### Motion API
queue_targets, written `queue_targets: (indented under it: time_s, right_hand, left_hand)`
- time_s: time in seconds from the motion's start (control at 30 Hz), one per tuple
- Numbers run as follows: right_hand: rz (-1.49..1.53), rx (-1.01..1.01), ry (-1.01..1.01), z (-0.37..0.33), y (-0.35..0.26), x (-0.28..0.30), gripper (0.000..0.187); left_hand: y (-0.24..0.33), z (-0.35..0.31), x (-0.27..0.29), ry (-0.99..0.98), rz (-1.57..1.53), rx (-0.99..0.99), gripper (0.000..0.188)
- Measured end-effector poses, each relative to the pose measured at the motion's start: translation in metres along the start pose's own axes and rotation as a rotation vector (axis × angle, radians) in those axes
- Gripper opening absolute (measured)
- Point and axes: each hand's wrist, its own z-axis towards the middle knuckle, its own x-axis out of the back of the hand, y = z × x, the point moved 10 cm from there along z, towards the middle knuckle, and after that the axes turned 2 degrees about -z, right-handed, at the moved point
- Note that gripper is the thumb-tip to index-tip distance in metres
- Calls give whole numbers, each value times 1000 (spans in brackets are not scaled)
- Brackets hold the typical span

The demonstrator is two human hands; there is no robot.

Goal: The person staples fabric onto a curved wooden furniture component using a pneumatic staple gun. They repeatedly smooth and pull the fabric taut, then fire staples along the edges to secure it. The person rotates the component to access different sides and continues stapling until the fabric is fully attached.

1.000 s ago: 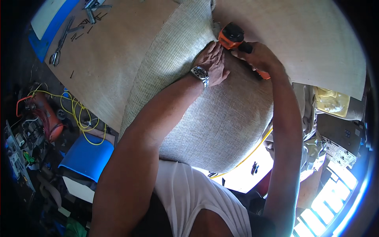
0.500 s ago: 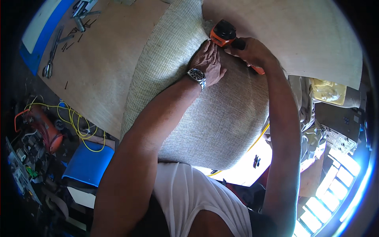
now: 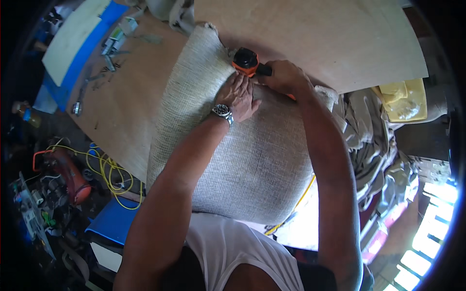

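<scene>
The tightest spot is between the left hand [image 3: 237, 101] and the orange-and-black tool [image 3: 246, 60]: the left fingers lie right by the tool's head, leaving hardly any gap to enter. The right hand [image 3: 287, 77], with its forearm, bars the way in from the right; the left forearm crosses the bulging fabric piece [image 3: 252, 167] from the lower left. Between the forearms, the fabric offers an open lane up to the wrists. Beyond the tool, a hand could pass over the pale wooden sheet [image 3: 320, 41]. Metal tools [image 3: 108, 62] obstruct the bench [image 3: 128, 131] at its upper left.
</scene>
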Motion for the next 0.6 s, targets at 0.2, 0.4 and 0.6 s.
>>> queue_targets:
  time_s: [0.2,0.4,0.6]
  right_hand:
    - [267,124,295,-51,16,55,69]
    - [428,90,514,-236,59,118,46]
    - [891,-500,687,-458,209,-67,53]
  left_hand:
    - [-6,4,7,57,-12,8,74]
    - [-11,18,1,-93,-62,109,82]
    - [30,41,-18,-40,-183,205,93]
